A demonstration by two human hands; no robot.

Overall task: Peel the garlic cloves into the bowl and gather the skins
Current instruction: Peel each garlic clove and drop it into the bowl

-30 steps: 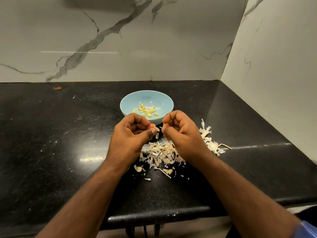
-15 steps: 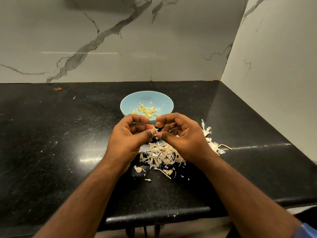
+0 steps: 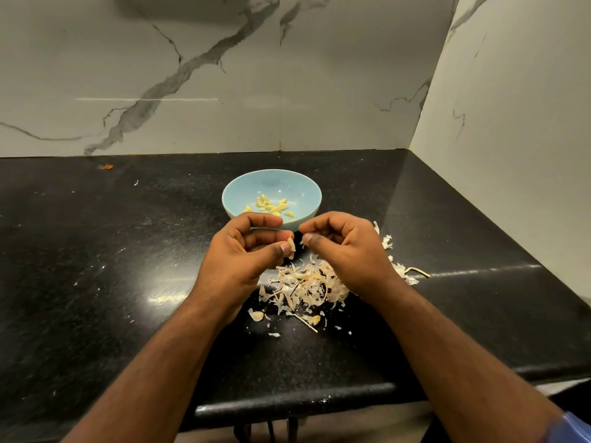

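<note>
Garlic clove (image 3: 290, 243) in left hand (image 3: 246, 254); skins (image 3: 307, 287) below

A single head-worn camera looks forward and down from above the counter's (image 3: 96, 251) near edge, facing the marble corner behind the bowl (image 3: 307, 190). The bowl sits mid-frame and close, the forearms reaching in toward it from below.

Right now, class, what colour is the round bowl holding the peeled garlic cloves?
Light blue: the round bowl shows best in the head view.
</note>
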